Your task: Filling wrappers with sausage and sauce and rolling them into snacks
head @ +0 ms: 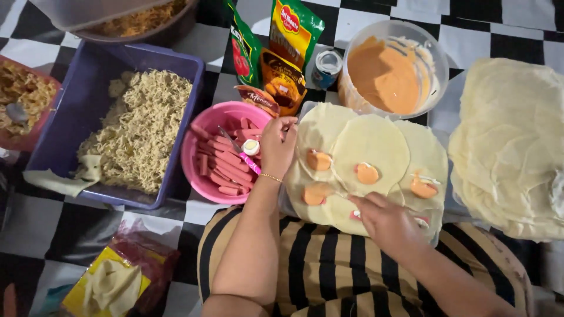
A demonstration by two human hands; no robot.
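Left hand (278, 145) at pink bowl (194, 170) rim, grip loosely curled, empty.

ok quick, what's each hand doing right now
Left hand: closed over the pink bowl; what it grips cannot be told.
Right hand: flat on a wrapper, holding nothing.

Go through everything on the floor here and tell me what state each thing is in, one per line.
Pink bowl: holds sausage pieces, left hand over its rim.
Round wrappers: laid flat, overlapping, each dabbed with orange sauce.
Right hand: resting on the nearest wrapper.
Clear tub: open, partly filled with orange sauce.
Purple tray: open, heaped with noodles.
Wrapper stack: piled, unfilled.
Sauce pouches: leaning together.
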